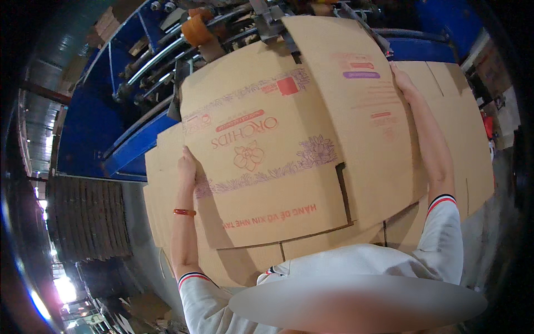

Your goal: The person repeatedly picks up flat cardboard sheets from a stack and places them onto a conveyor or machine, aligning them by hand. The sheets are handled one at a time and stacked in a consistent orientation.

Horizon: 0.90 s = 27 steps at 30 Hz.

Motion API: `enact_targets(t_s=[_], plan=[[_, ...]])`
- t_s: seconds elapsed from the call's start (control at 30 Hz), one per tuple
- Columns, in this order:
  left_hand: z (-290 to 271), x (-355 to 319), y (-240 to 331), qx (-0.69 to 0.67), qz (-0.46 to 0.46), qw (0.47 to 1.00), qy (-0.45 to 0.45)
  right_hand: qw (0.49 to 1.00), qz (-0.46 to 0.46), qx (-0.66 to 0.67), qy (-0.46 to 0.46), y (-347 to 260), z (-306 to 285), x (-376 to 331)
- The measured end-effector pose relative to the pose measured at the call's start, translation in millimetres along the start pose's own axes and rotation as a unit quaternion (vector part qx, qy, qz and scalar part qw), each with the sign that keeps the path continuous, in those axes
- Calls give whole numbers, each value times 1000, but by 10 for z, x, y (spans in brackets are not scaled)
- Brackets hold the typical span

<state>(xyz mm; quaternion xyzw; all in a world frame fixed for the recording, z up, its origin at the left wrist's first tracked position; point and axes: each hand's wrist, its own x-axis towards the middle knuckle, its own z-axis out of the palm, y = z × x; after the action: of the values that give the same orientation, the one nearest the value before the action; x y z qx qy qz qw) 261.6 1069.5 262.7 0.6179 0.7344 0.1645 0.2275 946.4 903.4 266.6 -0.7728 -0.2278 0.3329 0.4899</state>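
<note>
A flat brown cardboard box blank, printed with red lettering and purple flowers, stretches out in front of me. Its far end reaches in under the metal parts of a blue machine. My left hand holds the blank's left edge, with some of its fingers hidden beneath the board. At the far right, my right hand grips the edge of the folded-over panel near the machine. Slots cut in the board separate its flaps. Under the blank lie more cardboard sheets, showing to the right, left and front.
The blue machine spans the far side, with metal shafts and an orange roller. Bundles of stacked dark cardboard stand on the floor at left. Loose cardboard pieces lie at lower left.
</note>
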Motion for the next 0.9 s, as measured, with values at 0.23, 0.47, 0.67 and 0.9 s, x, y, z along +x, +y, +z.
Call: enact_targets(t_s=[0.23,0.47,0.67,0.9], plan=[[37,-20,91,42,-13,997,66,829,-193,-515,100,-75,173,-222],[-25,-231,222,36,65,995,66,808,-225,-500,215,-182,548,-965],[-5,-1531,263,129,370,916,84,727,-406,-553,-41,326,600,-3031],[134,-2589,173,234,521,817,-76,730,-432,-519,-112,673,331,-3427]])
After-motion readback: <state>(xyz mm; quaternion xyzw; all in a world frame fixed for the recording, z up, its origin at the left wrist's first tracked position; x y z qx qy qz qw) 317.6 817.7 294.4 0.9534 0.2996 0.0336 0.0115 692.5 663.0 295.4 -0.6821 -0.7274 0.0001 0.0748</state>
